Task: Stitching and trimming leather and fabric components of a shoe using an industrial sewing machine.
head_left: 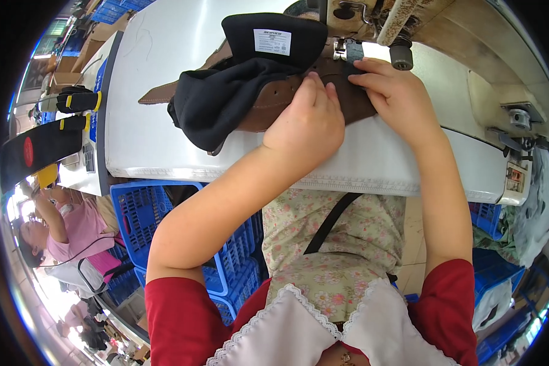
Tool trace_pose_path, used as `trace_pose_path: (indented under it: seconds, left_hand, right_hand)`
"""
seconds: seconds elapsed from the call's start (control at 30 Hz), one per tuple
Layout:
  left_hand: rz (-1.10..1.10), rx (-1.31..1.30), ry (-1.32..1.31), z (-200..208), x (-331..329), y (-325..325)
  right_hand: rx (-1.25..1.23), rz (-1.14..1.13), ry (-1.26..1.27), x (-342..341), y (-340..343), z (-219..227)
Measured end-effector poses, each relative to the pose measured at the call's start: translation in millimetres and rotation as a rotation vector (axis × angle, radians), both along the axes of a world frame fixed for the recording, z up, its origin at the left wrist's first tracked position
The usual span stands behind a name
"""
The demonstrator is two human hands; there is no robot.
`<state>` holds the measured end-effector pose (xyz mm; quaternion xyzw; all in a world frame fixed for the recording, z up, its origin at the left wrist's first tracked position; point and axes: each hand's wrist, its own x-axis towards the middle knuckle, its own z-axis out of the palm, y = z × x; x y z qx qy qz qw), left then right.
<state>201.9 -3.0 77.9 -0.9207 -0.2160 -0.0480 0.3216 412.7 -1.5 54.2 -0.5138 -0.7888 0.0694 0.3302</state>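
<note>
A brown leather shoe upper (pixel 271 105) with soft black lining (pixel 216 104) lies on the white sewing machine table. Its black tongue (pixel 299 39) stands up at the back and carries a white label (pixel 272 42). My left hand (pixel 308 119) is closed on the near leather edge, beside the punched eyelet holes. At the right end of the leather, my right hand (pixel 396 94) rests with fingers stretched and apart, the tips on the piece. Just beyond those fingertips is the metal presser foot (pixel 341 49); the needle point cannot be made out.
The sewing machine head (pixel 402 24) overhangs the work from the far right. A ruler strip (pixel 360 184) runs along the table's near edge. Blue plastic crates (pixel 155 210) stand below at left. Further left, a person in pink (pixel 82 229) sits at another bench.
</note>
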Motion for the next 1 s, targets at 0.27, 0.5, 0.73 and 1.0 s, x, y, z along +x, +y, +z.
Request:
trace_pose_path:
  seconds: [0.27, 0.5, 0.73, 1.0]
  left_hand:
    - [-0.012, -0.019, 0.017, 3, 0, 8]
    - [-0.011, -0.014, 0.063, 7, -7, 26]
    - [0.062, -0.068, -0.042, 9, -5, 22]
    - [-0.077, -0.134, -0.121, 10, -22, 37]
  right_hand:
    - [0.026, -0.015, 0.003, 1, 4, -2]
    - [-0.016, -0.067, -0.030, -4, 10, -2]
    - [0.085, -0.044, -0.079, -6, 13, 5]
    - [-0.061, -0.043, -0.122, 2, 14, 1]
